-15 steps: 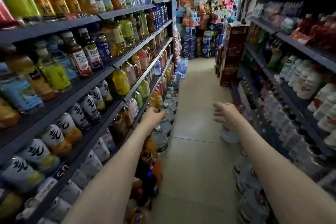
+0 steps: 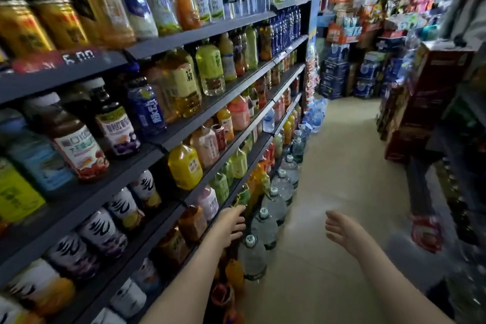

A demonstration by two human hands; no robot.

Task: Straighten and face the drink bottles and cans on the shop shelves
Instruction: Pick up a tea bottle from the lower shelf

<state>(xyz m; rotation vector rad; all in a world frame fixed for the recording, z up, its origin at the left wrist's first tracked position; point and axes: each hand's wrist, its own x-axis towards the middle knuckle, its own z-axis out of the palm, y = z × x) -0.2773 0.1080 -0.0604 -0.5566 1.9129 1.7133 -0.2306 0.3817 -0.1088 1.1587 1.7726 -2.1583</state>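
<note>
Dark shelves (image 2: 205, 108) on my left hold rows of drink bottles: yellow juice bottles (image 2: 185, 166), green tea bottles (image 2: 209, 68) and white-labelled bottles (image 2: 102, 231). My left hand (image 2: 231, 223) reaches to a low shelf edge, its fingertips touching a green-labelled bottle (image 2: 243, 196); whether the fingers curl round it is unclear. My right hand (image 2: 342, 231) hangs over the aisle floor with fingers straight, holding nothing.
Large clear water jugs (image 2: 264, 229) stand in a row on the floor along the shelf foot. Stacked red cartons (image 2: 426, 102) and another shelf line the right side. Blue boxes (image 2: 334, 79) sit at the aisle's far end. Tan floor (image 2: 342, 166) runs between.
The view has turned left towards the shelves. My left hand has moved to the green-labelled bottle on the low shelf. My right hand has uncurled its fingers over the floor.
</note>
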